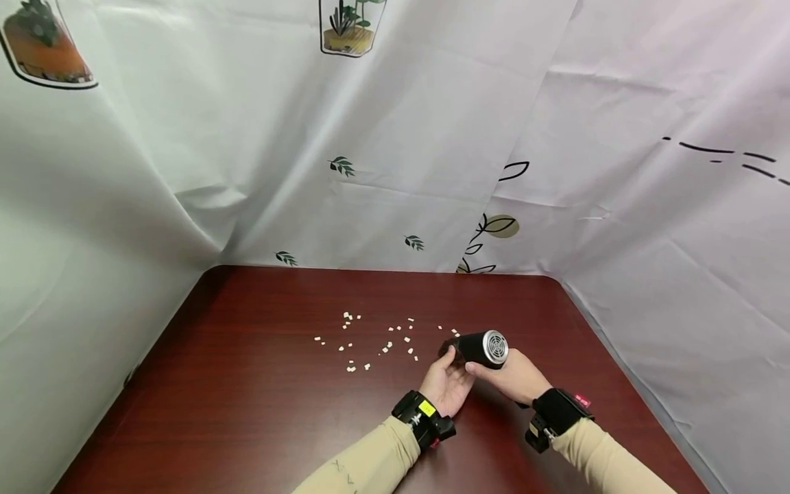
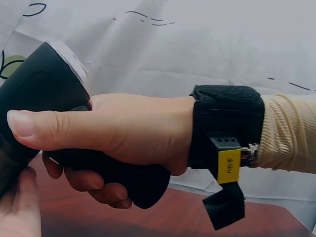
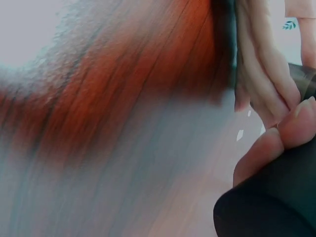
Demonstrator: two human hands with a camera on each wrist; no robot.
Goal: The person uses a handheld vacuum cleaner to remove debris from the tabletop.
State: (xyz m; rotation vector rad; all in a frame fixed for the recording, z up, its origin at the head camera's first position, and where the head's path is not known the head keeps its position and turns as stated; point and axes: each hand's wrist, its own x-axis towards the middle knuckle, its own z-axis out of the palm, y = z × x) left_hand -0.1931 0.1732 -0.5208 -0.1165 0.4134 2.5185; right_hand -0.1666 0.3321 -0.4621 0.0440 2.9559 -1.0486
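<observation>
A black handheld vacuum cleaner (image 1: 476,347) with a silver vented end is held above the right part of the table, its dark see-through front part turned left. My right hand (image 1: 513,377) grips its handle; in the left wrist view the thumb of that right hand (image 2: 123,128) lies along the black body (image 2: 44,84) and the fingers curl under the handle. My left hand (image 1: 449,389) holds the front part, thumb on the near upper side and fingers beneath. In the right wrist view, fingers of the left hand (image 3: 266,59) lie against the dark front part.
Small white paper bits (image 1: 389,344) lie scattered over the middle of the dark red table (image 1: 247,412), a few close to the vacuum's front. A white patterned curtain (image 1: 395,137) hangs behind the table and along both sides.
</observation>
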